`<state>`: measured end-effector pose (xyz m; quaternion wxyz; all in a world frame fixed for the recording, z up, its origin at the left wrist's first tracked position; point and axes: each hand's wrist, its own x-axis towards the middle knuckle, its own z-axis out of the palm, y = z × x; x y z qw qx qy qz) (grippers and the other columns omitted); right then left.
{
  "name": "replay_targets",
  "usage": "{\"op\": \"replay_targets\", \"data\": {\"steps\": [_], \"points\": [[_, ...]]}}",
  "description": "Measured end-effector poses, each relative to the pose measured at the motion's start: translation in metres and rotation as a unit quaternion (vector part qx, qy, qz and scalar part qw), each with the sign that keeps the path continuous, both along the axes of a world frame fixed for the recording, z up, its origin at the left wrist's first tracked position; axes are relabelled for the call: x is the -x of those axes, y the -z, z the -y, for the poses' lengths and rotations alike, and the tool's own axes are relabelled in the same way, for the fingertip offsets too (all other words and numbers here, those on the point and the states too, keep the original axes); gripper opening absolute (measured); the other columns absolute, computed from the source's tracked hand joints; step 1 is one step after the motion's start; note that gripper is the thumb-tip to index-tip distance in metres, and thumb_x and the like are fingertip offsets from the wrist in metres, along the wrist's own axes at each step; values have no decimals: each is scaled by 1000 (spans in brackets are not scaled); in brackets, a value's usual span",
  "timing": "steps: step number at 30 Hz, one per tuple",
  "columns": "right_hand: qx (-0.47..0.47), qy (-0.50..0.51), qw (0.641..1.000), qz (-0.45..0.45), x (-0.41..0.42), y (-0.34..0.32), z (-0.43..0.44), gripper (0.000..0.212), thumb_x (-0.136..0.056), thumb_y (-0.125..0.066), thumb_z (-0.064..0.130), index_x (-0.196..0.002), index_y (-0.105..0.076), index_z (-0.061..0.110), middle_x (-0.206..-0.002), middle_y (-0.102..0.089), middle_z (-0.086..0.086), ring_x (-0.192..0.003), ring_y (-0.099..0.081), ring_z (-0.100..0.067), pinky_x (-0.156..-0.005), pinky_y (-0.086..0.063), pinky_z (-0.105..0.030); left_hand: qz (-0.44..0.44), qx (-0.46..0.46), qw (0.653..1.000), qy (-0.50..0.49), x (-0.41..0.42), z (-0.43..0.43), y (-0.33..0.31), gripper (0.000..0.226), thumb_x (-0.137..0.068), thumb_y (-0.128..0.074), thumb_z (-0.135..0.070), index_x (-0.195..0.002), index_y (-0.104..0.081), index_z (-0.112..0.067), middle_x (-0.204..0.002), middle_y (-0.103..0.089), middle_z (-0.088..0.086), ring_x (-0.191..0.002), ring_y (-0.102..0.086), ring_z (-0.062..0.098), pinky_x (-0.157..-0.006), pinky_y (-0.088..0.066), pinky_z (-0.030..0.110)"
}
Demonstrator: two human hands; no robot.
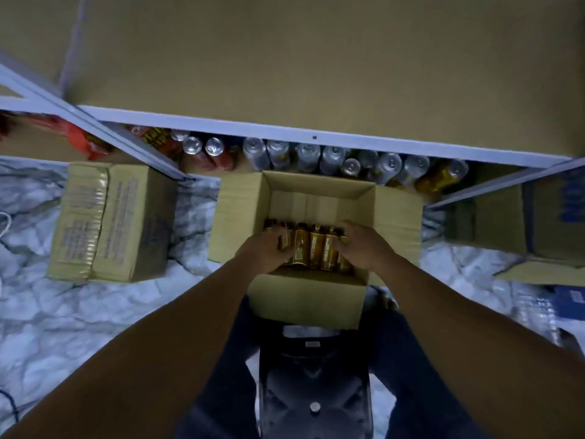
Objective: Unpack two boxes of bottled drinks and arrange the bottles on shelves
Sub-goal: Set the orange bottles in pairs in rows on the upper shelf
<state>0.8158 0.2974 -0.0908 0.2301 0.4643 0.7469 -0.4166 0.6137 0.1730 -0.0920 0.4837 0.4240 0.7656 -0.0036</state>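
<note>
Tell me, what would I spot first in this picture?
Right in the middle is an open box, and the person's left grip and right grip hold a bunch of golden bottles inside it. Behind it, a row of silver-topped drinks stands under the white shelf edge, and a taped box sits to the left.

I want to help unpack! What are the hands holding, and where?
The left hand and right hand hold the row of gold bottles between them, one grip on each end bottle's side, inside the open box.
</note>
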Motion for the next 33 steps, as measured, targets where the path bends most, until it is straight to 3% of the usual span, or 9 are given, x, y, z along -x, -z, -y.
{"op": "replay_targets", "data": {"steps": [4,9,13,17,21,24,27,30,33], "points": [[13,22,1000,17,-4,85,13,62,-103,-49,54,-157,-32,29,-155,-46,-6,-131,-53,-28,-103,-46,-37,20,19,1000,9,-1,5,89,61,-95,-63,-54,-149,-45,-33,-139,-63,5,-119,-63,26,-97,-54,41],[19,71,997,5,-5,171,18,64,-103,-53,47,-159,-26,31,-158,-42,-8,-137,-48,-31,-105,-46,-41,62,0,997,-39,-3,-2,166,57,-99,-66,-29,-151,-42,-27,-136,-62,2,-118,-61,19,-91,-52,32],[14,144,989,-43,-3,221,16,63,-102,-59,37,-158,-31,29,-156,-45,-7,-136,-48,-29,-109,-47,-43,73,-32,995,-55,-3,-14,211,66,-99,-66,-29,-157,-34,-28,-145,-56,0,-123,-59,20,-92,-56,34],[-19,175,983,-55,1,251,15,65,-99,-64,29,-157,-34,28,-156,-41,-8,-138,-45,-30,-111,-44,-44,69,-49,995,-46,-3,-27,240,74,-96,-70,-28,-159,-31,-30,-152,-50,3,-134,-53,24,-102,-53,42],[-30,169,983,-71,6,268,10,67,-100,-64,19,-158,-32,28,-160,-35,-7,-143,-41,-27,-112,-39,-38,58,-70,996,-10,1,-37,263,79,-93,-73,-27,-159,-30,-29,-159,-40,3,-140,-45,23,-107,-47,37],[-25,190,979,-75,8,280,6,67,-100,-64,15,-158,-33,29,-159,-37,-6,-139,-45,-27,-109,-42,-36,48,-68,996,25,3,-44,278,85,-90,-75,-33,-160,-27,-30,-161,-37,3,-143,-40,26,-112,-44,47],[-15,203,976,-76,10,288,3,67,-99,-64,16,-157,-33,30,-158,-39,-6,-135,-49,-25,-104,-41,-31,31,-68,995,63,3,-51,295,92,-86,-73,-47,-161,-22,-33,-162,-35,6,-150,-31,29,-120,-30,54],[-1,203,977,-65,8,300,5,69,-97,-67,27,-153,-31,44,-156,-43,-4,-134,-51,-25,-118,-34,-52,15,-38,996,74,-3,-55,305,94,-90,-69,-54,-163,-13,-36,-169,-16,9,-157,-9,31,-124,-6,53],[2,192,980,-58,8,307,5,69,-93,-68,37,-148,-27,51,-154,-46,-1,-138,-48,-24,-119,-24,-64,4,-37,996,81,-5,-57,312,94,-91,-67,-57,-164,-12,-33,-171,-12,10,-158,-3,28,-124,2,53]]}}
